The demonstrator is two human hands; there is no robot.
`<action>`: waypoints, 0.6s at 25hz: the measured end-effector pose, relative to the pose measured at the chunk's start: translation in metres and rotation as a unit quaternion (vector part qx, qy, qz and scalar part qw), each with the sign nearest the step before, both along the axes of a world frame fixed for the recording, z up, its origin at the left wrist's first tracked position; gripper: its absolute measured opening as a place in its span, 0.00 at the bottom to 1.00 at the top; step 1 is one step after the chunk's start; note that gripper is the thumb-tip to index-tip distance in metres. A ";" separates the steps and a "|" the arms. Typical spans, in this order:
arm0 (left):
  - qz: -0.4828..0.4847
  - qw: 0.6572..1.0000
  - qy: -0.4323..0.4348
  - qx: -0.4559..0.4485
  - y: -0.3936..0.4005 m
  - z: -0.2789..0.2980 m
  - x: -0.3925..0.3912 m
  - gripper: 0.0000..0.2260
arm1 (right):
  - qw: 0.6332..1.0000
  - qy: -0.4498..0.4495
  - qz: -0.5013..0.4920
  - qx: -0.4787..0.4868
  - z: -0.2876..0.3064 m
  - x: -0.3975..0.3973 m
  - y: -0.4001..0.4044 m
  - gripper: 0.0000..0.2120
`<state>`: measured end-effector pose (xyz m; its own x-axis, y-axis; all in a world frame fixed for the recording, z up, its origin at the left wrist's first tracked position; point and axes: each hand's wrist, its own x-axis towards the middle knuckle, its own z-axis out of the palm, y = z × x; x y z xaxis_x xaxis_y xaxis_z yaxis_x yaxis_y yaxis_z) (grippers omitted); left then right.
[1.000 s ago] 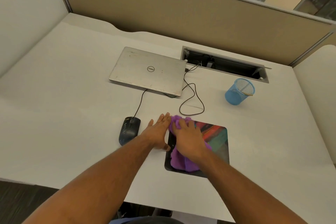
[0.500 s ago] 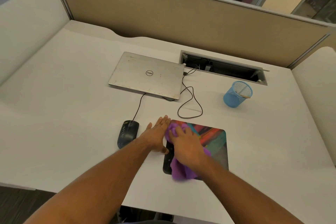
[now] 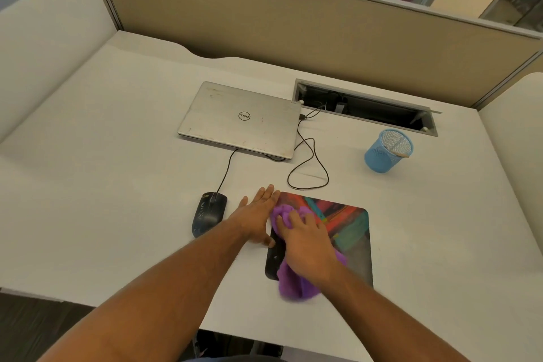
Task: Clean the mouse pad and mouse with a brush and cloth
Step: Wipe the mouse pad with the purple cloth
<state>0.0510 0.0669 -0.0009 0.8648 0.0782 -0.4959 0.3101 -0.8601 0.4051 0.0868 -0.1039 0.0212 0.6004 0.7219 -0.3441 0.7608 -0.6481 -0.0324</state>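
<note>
Two hands are at work in the head view, the only view I have, and both sit at the left side of the mouse pad (image 3: 349, 232). The pad lies flat on the desk (image 3: 117, 185) near its front edge, colourful face up. My reading is that the mouse (image 3: 209, 212) has been set off the pad, just beside it to the left, so the whole surface is free for wiping; its cable runs back towards the closed laptop (image 3: 241, 119).

My left hand (image 3: 258, 216) lies flat with the fingers straight and close together, palm down on the desk right against the pad's left edge. I cannot tell whether the fingertips overlap the pad or only touch its border. It holds nothing, and I judge it is there to brace the pad so it does not slide under the wiping.

My right hand (image 3: 308, 241) presses down on the purple cloth (image 3: 293, 282), fingers curled into the bunched fabric near the top left part of the pad. The cloth spills out from under the palm and hangs slightly past the pad's near edge. The right hand looks a little blurred.

A blue mesh cup (image 3: 388, 151) stands well apart to the right rear, with a pale stick-like handle leaning inside; that may be the brush, but I cannot be sure. The mouse itself looks untouched at this moment, so I judge the pad wipe is the step in hand, with the mouse yet to be cleaned.
</note>
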 end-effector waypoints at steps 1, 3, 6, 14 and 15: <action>-0.002 1.000 0.002 0.002 0.000 -0.001 0.000 0.57 | 1.000 0.004 0.002 0.002 -0.002 0.000 -0.014 0.32; -0.001 1.000 0.007 0.002 0.001 -0.002 0.001 0.57 | 0.999 -0.003 -0.038 -0.011 -0.003 0.024 -0.020 0.33; 0.000 1.000 0.015 0.004 0.000 0.000 0.002 0.57 | 0.995 -0.011 -0.092 -0.037 0.007 0.055 0.013 0.36; -0.005 1.000 0.007 0.005 0.000 -0.001 0.001 0.57 | 0.999 -0.008 -0.037 -0.008 -0.006 0.007 -0.022 0.31; -0.002 1.000 0.008 0.002 0.000 -0.001 0.001 0.58 | 0.998 -0.016 -0.059 -0.014 -0.005 0.022 -0.025 0.32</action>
